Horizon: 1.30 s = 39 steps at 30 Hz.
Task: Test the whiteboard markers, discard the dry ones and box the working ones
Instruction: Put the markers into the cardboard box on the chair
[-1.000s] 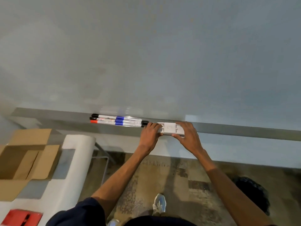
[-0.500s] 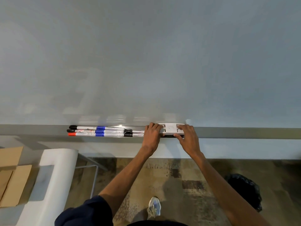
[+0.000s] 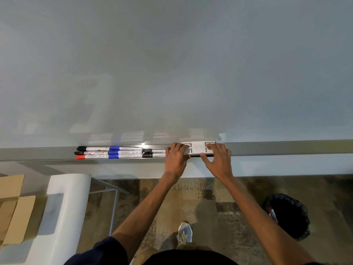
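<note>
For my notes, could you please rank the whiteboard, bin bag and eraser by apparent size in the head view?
1. whiteboard, fills the upper view
2. bin bag
3. eraser, partly hidden

Office or classroom (wall whiteboard [image 3: 172,64], patterned carpet [image 3: 210,197]).

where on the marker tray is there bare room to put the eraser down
The tray lies bare from the right hand to the picture's right edge, and again left of the markers to the left edge. Crowded between: markers, left hand and eraser fill it.
</note>
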Each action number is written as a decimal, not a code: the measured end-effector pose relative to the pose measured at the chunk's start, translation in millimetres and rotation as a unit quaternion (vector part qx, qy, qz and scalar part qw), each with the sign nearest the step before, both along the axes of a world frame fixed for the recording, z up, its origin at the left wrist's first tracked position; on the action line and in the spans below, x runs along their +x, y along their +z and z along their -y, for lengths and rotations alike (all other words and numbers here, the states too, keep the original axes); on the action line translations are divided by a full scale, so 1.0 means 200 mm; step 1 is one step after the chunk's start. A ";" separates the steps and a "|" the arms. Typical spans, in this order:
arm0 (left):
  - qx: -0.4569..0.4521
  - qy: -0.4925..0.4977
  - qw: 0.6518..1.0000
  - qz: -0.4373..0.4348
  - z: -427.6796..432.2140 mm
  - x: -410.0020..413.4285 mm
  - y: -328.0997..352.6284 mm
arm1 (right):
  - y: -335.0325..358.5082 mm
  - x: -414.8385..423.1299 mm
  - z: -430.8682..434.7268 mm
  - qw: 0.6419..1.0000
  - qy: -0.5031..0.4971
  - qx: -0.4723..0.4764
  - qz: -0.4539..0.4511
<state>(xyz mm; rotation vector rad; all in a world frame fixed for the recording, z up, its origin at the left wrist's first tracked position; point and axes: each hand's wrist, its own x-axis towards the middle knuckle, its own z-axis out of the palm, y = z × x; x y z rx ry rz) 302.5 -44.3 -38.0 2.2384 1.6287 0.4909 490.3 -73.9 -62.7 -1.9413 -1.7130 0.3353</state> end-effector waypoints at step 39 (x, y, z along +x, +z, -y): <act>0.009 0.219 0.974 0.062 0.74 -1.47 0.00 | 0.11 -1.62 0.33 0.959 0.264 -0.045 -0.090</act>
